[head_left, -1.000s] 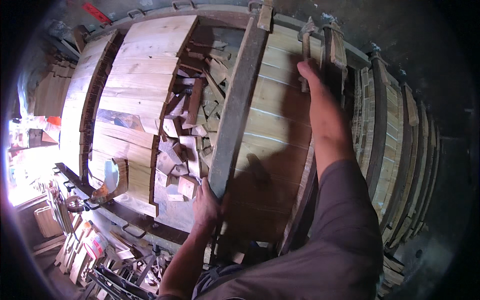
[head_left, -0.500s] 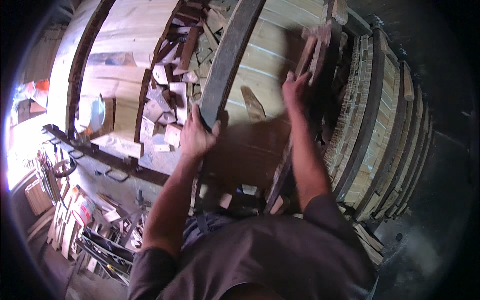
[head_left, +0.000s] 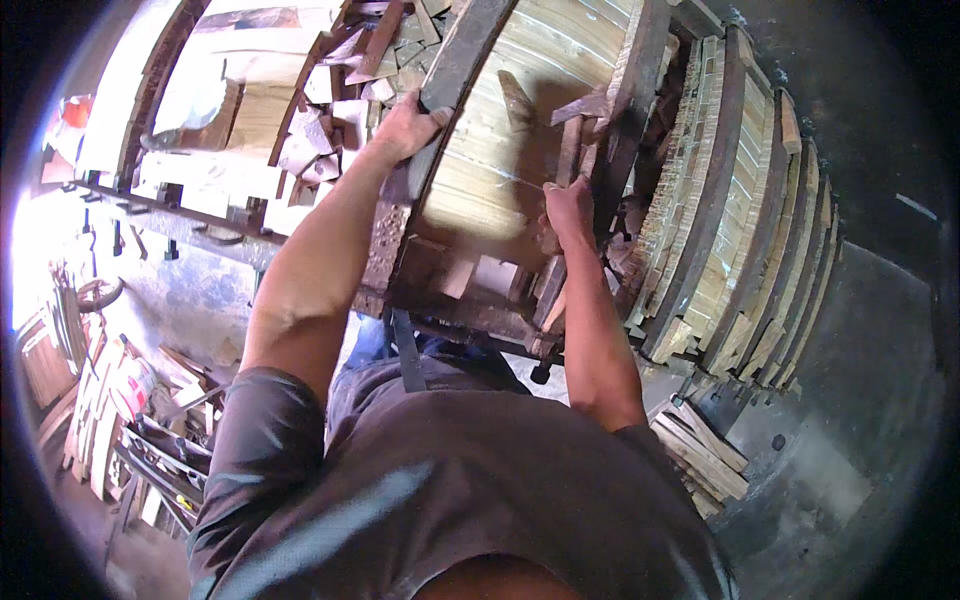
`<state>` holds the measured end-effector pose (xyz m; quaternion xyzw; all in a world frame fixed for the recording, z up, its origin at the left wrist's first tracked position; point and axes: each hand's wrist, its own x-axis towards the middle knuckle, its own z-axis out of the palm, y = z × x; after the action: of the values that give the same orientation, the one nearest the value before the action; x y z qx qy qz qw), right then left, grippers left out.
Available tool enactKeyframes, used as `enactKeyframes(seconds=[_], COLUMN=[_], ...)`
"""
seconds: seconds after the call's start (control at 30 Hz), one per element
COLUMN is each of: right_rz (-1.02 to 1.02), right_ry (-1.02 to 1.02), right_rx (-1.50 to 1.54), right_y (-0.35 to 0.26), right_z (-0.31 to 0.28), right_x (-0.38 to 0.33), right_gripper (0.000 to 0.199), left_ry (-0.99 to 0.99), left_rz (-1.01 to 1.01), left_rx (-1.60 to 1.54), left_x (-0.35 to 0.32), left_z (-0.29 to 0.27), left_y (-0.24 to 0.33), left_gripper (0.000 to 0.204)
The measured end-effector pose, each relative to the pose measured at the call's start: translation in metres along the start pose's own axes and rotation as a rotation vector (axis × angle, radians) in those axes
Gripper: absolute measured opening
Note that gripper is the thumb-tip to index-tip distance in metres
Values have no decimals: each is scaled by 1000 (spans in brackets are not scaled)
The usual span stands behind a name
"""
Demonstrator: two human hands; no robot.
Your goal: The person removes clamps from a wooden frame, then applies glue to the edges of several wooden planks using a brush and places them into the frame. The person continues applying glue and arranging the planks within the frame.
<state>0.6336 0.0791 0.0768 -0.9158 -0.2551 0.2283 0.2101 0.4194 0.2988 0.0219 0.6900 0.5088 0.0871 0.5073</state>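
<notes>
My left hand (head_left: pixel 408 128) lies over the edge of a long dark beam (head_left: pixel 462 70), fingers curled around it. To the right, my right hand (head_left: pixel 570 208) is closed round the handle of a hammer (head_left: pixel 580 108); its brownish head points away from me. The hammer is close to a second dark bar (head_left: pixel 632 85); whether they touch I cannot tell. Between the two bars lies a panel of pale glued strips (head_left: pixel 480 175), with a brown wedge-shaped piece of wood (head_left: pixel 517 100) on it and the shadow of my arm across it.
Wood offcuts (head_left: pixel 318 145) fill the gap left of the beam. More clamped panels (head_left: pixel 735 210) stand in a row at the right. A metal rail with bolts (head_left: pixel 255 215) runs along the near edge. Scrap wood (head_left: pixel 100 420) and loose sticks (head_left: pixel 700 450) lie on the floor.
The hammer and my right hand have come lower and nearer to me relative to the panel. My left hand stays on the beam. The whole view has shifted, showing more of the near edge.
</notes>
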Motion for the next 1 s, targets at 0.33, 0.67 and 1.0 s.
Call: enactKeyframes(seconds=[0.33, 0.67, 1.0], right_rz=[304, 464, 85], right_ry=[-256, -564, 58], right_rx=[505, 1197, 640], right_y=[49, 17, -48], right_z=[19, 31, 98], right_x=[-72, -166, -346], right_gripper=[17, 18, 46], left_ry=[648, 524, 430], left_rz=[61, -64, -35], left_rx=[-326, -230, -49], left_x=[-268, -393, -524], left_z=[-115, -102, -220], left_y=[-42, -144, -307], left_gripper=[27, 24, 26])
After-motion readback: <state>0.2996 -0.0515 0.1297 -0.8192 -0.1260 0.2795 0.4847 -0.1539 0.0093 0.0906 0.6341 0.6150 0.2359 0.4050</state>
